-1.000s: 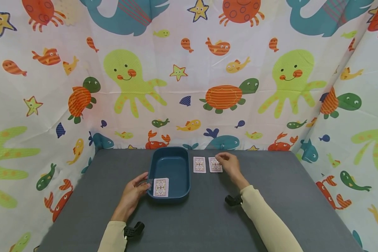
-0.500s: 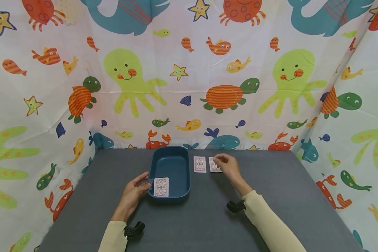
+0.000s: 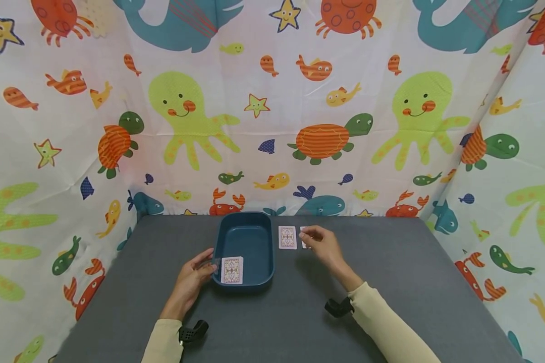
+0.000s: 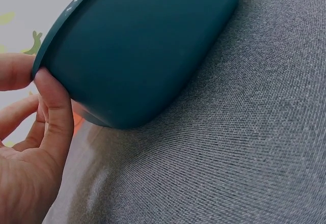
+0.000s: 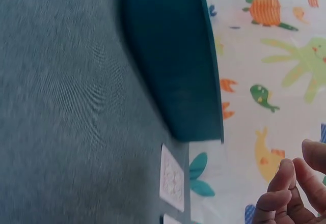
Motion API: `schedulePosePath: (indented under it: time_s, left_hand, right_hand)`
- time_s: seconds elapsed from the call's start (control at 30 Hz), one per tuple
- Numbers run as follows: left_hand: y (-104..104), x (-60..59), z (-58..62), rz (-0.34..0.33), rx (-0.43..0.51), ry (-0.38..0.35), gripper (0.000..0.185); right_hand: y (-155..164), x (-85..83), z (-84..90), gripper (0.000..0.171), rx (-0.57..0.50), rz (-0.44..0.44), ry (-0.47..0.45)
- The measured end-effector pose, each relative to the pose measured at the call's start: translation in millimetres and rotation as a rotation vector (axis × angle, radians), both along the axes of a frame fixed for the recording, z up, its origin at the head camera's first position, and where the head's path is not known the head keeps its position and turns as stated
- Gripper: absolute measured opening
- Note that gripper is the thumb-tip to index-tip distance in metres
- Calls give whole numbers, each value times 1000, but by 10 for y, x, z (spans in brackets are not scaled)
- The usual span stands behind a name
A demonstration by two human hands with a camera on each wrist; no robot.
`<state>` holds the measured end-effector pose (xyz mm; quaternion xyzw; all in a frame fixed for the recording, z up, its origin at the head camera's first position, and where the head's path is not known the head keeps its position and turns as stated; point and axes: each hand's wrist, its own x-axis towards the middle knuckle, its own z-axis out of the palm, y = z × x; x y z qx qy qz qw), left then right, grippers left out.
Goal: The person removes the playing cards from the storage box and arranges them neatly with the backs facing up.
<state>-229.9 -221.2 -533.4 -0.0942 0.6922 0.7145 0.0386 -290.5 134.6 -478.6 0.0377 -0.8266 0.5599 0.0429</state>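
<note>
In the head view, my left hand [image 3: 192, 277] holds the left side of a dark blue rectangular dish [image 3: 256, 244]. The left wrist view shows thumb and fingers pinching its rim. A patterned playing card [image 3: 231, 270], face down, lies in the dish's near left corner; whether more lie under it I cannot tell. To the right of the dish, a second face-down card [image 3: 287, 237] lies on the table. My right hand [image 3: 324, 248] hovers over a third card [image 3: 304, 242], mostly hiding it. Its fingers are loosely bent, with nothing visible between them in the right wrist view.
A grey cloth-covered table [image 3: 272, 322] extends beneath everything. A white curtain [image 3: 254, 136] printed with sea animals closes off the back and both sides. Each wrist wears a black band-like device [image 3: 194, 331].
My right hand has shifted slightly left and toward me, covering more of the rightmost card. The left hand, dish and cards stay in place.
</note>
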Motion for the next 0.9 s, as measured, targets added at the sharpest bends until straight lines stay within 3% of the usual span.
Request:
schedulePosePath:
  time_s: [0.43,0.9]
  left_hand:
    - [0,0,-7,-2,-8,6,53]
    - [-6,-5,-7,-3,1,8,53]
  right_hand:
    - [-257,134,56,17,-53,100,57]
    - [-576,204,115,26,-136,228,71]
